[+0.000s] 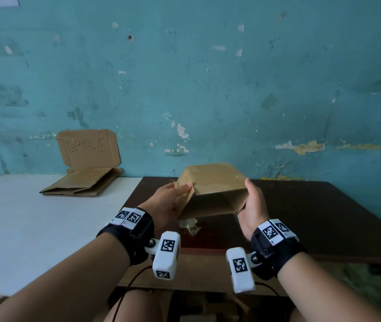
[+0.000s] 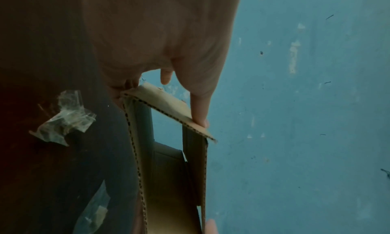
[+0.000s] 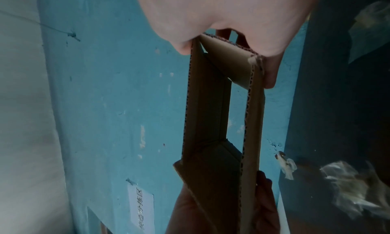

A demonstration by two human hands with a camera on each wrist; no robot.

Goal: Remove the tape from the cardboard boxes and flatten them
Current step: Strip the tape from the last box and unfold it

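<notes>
I hold a brown cardboard box (image 1: pixel 212 189) in the air above the dark table (image 1: pixel 312 217), open at both ends so the wall shows through it. My left hand (image 1: pixel 173 196) grips its left side, thumb on top, fingers underneath. My right hand (image 1: pixel 252 203) clasps its right side, thumb up along the edge. In the left wrist view the box (image 2: pixel 168 179) is a squashed tube with my fingers (image 2: pixel 199 110) on a flap. In the right wrist view the box (image 3: pixel 221 120) runs from my right hand (image 3: pixel 227 29) down to my left. Crumpled clear tape (image 1: pixel 190 226) lies on the table under the box.
A stack of flattened cardboard (image 1: pixel 82 184) lies on the white table (image 1: pixel 22 228) at the left, with a cardboard sign (image 1: pixel 88 148) leaning on the blue wall behind it. More peeled tape (image 2: pixel 65 119) lies on the dark table.
</notes>
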